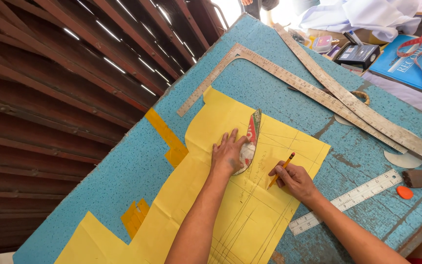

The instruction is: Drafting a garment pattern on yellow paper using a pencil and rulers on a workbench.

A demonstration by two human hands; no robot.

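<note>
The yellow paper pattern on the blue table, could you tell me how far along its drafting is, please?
Done: many straight pencil lines cross the yellow paper pattern. In hand: the left hand presses a curved template flat while the right hand holds a yellow pencil beside it. Left: the paper's upper part looks unmarked.

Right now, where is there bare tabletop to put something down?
Bare blue tabletop lies left of the yellow paper, up to the table edge, and between the L-square and the paper's top edge. The far right corner is crowded: long ruler, short ruler, orange chalk, notebook.
</note>
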